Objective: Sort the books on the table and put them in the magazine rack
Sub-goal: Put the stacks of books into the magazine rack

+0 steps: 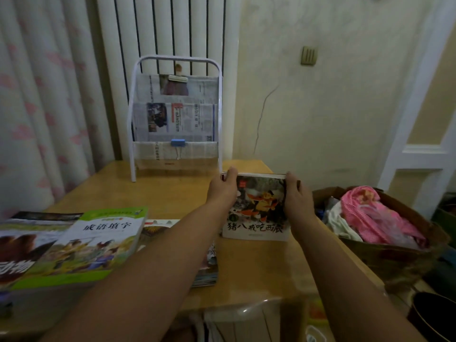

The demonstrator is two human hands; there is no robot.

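Observation:
A stack of picture books (259, 213) with a cartoon cover lies on the wooden table (256, 267) at the right. My left hand (223, 187) grips the stack's far left corner and my right hand (294, 191) grips its far right corner. The white-framed magazine rack (176, 114) stands at the table's back, holding newspapers pinned by a blue clip (178, 142). A green book (96, 245) lies on other books (27, 245) at the left. More thin books (206, 270) sit partly hidden under my left forearm.
A brown basket (394, 253) of pink and white clothes stands right of the table. A radiator (167, 28) and curtain (44, 95) are behind the rack. A white door frame (419, 119) is at the far right.

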